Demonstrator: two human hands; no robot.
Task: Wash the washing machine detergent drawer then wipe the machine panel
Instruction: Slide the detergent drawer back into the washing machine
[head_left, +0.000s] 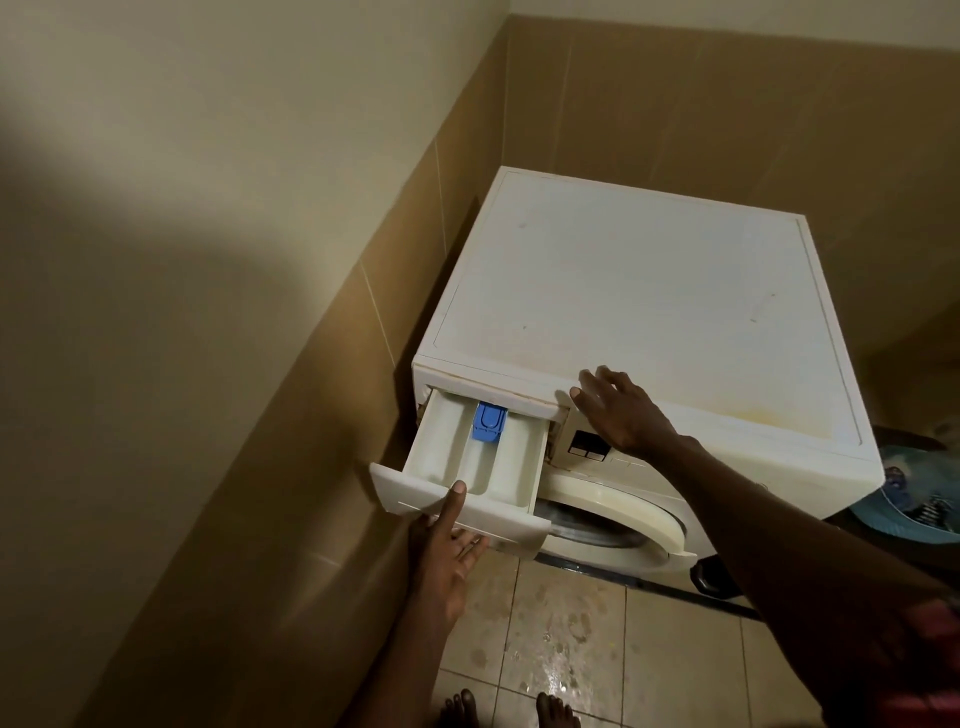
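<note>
While the detergent drawer (475, 462) stands pulled well out of its slot at the top left of the washing machine (649, 312), it has not yet come free: its rear end is under the lip of the housing. Left hand (447, 551) grips the drawer's front face from below, thumb laid up over the top edge, fingers curled beneath. Right hand (621, 410) lies open, fingers spread, palm down on the front edge of the machine top and the upper part of the control panel (587, 447), seemingly bracing the machine.

Drawer interior: three pale compartments, a blue insert (489, 422) at the back of the middle one. Whether residue lies in the compartments is hard to judge in this dim, yellowish light.

Progress, as judged: very early. Drawer opened only. No water, cloth or brush is in view, so washing has not begun. The panel appears unwiped; the machine top shows yellowish staining. The round door (613, 514) below hangs ajar.

Left to do: release and lift out the drawer, wash it, refit it, then wipe the panel. Floor tiles (571, 634) look wet underfoot.
</note>
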